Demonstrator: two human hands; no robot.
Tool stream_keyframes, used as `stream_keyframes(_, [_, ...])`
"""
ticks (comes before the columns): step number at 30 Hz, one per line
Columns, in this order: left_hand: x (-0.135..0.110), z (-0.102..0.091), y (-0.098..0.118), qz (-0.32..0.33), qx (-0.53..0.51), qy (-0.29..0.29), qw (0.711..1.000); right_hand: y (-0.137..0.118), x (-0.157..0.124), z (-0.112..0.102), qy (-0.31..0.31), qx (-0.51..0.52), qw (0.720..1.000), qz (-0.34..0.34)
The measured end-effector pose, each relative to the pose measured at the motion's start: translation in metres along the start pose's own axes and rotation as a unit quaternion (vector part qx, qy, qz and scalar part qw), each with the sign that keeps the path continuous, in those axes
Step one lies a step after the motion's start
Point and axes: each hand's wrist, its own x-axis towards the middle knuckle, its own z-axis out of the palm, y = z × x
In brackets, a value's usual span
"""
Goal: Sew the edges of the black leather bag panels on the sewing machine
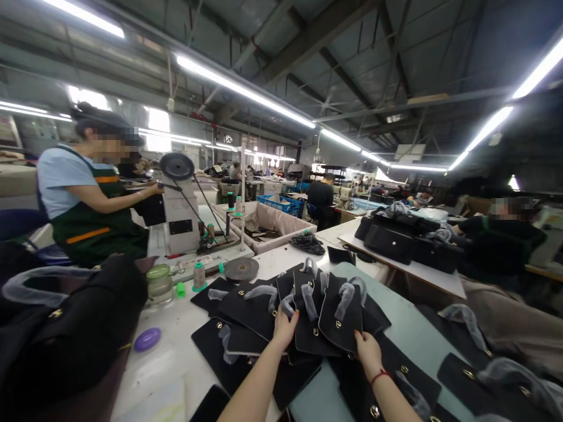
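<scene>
A fanned heap of black bag flaps (308, 310) with small gold clasps and grey wrapped strips lies on the white table (176, 351) in front of me. My left hand (284, 329) rests on the heap's middle, fingers pinched on the edge of one flap. My right hand (368, 353), a red cord round its wrist, grips the lower edge of a rounded black flap (341, 316) a little to the right. More black pieces lie under both forearms.
A person in a green apron (83, 199) sits at a sewing machine (180, 205) at the left. A glass jar (159, 283), thread spool (199, 275) and purple ring (147, 339) stand nearby. Black bags (396, 237) pile on the right table; a large black bag (65, 334) fills the near left.
</scene>
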Motion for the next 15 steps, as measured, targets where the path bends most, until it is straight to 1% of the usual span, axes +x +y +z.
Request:
stream_keyframes(2, [0.002,-0.005,-0.001,0.003,-0.019,-0.006,1.000,-0.009,-0.010,-0.009,0.020,0.092,0.995,0.012])
stream_keyframes(4, [0.000,-0.010,-0.002,0.003,-0.038,-0.013,0.999,-0.025,-0.023,-0.020,0.024,0.175,0.984,0.005])
stream_keyframes(6, [-0.002,-0.015,-0.003,-0.004,-0.050,-0.014,0.999,-0.045,-0.035,-0.033,0.029,0.244,0.969,-0.013])
stream_keyframes(8, [-0.003,-0.018,0.000,-0.022,-0.051,0.002,0.998,-0.069,-0.045,-0.049,0.036,0.291,0.955,-0.034])
stream_keyframes(10, [-0.005,-0.019,0.006,-0.042,-0.040,0.051,0.997,-0.094,-0.056,-0.070,0.045,0.314,0.945,-0.077])
stream_keyframes(12, [-0.014,-0.016,0.016,-0.051,-0.019,0.123,0.991,-0.117,-0.073,-0.094,0.067,0.320,0.935,-0.139])
stream_keyframes(14, [-0.036,-0.010,0.024,-0.040,0.006,0.184,0.982,-0.134,-0.096,-0.122,0.095,0.324,0.920,-0.201])
stream_keyframes(15, [-0.054,-0.007,0.027,-0.030,0.016,0.199,0.979,-0.138,-0.109,-0.135,0.105,0.329,0.911,-0.223])
